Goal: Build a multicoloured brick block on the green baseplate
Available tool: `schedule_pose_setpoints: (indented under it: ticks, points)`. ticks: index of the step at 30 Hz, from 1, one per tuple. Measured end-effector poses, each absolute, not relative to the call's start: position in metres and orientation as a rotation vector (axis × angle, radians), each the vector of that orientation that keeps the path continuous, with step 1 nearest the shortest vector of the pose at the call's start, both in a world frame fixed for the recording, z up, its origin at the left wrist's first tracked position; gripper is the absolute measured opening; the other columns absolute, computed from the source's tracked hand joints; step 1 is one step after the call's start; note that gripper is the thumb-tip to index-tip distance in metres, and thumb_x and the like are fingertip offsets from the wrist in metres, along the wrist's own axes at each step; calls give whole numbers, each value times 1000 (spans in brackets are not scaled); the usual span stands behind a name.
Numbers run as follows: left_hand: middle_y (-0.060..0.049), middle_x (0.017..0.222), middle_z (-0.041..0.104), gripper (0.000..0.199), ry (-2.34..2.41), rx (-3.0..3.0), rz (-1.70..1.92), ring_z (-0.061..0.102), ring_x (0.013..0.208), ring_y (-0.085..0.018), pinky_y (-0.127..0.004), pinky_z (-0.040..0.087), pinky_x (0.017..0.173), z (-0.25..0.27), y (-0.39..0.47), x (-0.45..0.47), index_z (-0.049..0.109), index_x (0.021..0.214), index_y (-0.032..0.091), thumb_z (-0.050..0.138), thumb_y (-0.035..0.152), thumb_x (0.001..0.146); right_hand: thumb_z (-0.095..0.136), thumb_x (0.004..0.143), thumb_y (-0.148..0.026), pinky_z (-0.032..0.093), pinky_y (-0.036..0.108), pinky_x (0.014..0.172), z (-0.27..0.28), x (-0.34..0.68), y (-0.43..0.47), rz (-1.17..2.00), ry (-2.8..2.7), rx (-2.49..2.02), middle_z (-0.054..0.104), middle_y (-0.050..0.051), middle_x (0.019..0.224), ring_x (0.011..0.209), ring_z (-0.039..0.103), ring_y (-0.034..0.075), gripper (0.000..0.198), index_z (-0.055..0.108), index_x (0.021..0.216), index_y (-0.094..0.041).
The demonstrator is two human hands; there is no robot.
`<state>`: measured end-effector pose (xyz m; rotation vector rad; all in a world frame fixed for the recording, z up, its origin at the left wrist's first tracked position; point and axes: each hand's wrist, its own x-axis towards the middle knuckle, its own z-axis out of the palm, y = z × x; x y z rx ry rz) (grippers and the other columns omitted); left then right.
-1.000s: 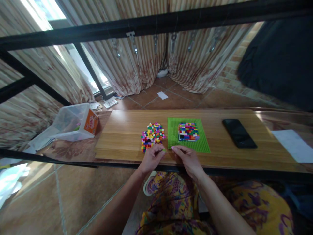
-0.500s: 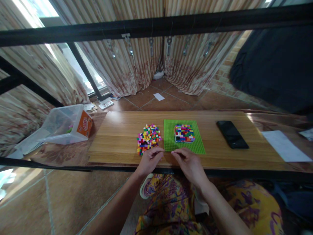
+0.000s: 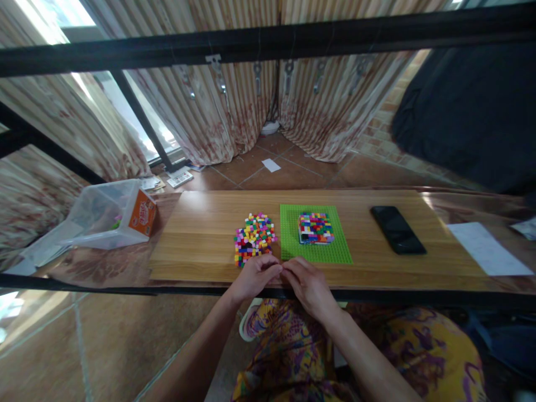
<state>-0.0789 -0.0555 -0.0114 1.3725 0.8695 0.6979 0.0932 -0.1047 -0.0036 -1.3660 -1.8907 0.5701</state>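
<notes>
My left hand (image 3: 257, 274) is closed in a pinch at the near edge of a pile of small coloured building bricks (image 3: 255, 234). Right beside it, my right hand (image 3: 307, 283) is also pinched, and the fingertips of both meet in front of the green baseplate (image 3: 341, 245). Whatever is between the fingers is too small or too hidden to make out. On the baseplate stands a block built of many-coloured bricks (image 3: 316, 228), neither hand touching it.
A black phone (image 3: 397, 230) and a white paper (image 3: 489, 248) lie to the right on the wooden board (image 3: 201, 234) and table. At the left, a clear plastic bin (image 3: 104, 215) with an orange label rests on its side. A dark bar (image 3: 259, 42) crosses beyond the table.
My right hand has moved left, bringing its fingertips to those of my left hand. The left hand has barely moved. Brick pile and built block look the same.
</notes>
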Motion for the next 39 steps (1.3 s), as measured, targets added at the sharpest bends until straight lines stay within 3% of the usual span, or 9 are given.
schedule_pose_setpoints:
  ticks: [6,13,23,32,36,39]
  points:
    - [3,65,49,31,873,1369,725,44,58,-9,-21,35,55,-12,-57,-78,58,78,16,61,45,89,54,98,-28,54,30,76,-7,100,-106,571,-1742,-1333,69,5,92,84,67,18,18,70,95,-23]
    - [2,68,52,28,933,1390,754,46,61,-10,-22,38,58,-17,-61,-75,58,81,17,59,43,90,63,91,-40,53,41,87,-9,154,-91,199,-1445,-1538,67,7,100,95,65,23,20,77,91,-26]
    - [3,67,51,26,931,1415,773,45,59,-9,-22,37,57,-24,-60,-77,57,81,17,58,40,91,65,86,-44,48,45,90,-17,190,-52,49,-1546,-1605,63,10,108,100,58,26,24,78,83,-24]
    - [3,66,51,28,938,1433,753,45,59,-9,-21,37,57,-23,-60,-78,59,82,16,58,43,91,72,77,-46,48,47,93,-22,190,-44,269,-1359,-1643,64,10,111,105,62,27,26,76,83,-21]
    - [2,67,52,26,944,1435,765,45,60,-9,-21,37,57,-23,-60,-78,59,82,17,58,41,91,76,71,-49,52,44,85,-28,189,-40,429,-1199,-1635,68,11,109,100,64,26,34,75,87,-19]
    - [2,66,53,26,955,1435,770,46,60,-10,-22,38,57,-22,-61,-78,60,81,17,59,41,90,80,64,-48,54,40,78,-32,186,-38,601,-1005,-1582,71,7,93,85,66,21,39,72,88,-18]
